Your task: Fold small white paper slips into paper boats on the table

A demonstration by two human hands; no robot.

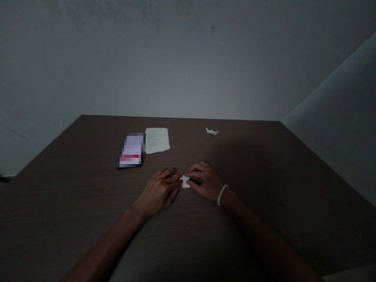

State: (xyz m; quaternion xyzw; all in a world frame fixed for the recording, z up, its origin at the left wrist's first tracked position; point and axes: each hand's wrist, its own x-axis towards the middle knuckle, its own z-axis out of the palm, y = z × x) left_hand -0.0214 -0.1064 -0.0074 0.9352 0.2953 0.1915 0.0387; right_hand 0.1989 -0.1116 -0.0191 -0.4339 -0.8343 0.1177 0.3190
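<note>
A small folded piece of paper [185,181], white with faint print, lies on the table between my hands. My left hand [164,187] presses its fingers on the left side of the paper. On the right side, the thumb and fingertips of my right hand [207,181] hold its edge, and a pale beaded bracelet [222,195] circles that wrist. My fingers cover part of the paper, so its full outline is hidden.
A small white paper boat [212,132] stands near the table's back edge. Several printed sheets [156,140] lie stacked at back left, beside a phone [131,151] with a blurred screen. Behind the dark wooden table [249,227] rises a grey wall [182,70].
</note>
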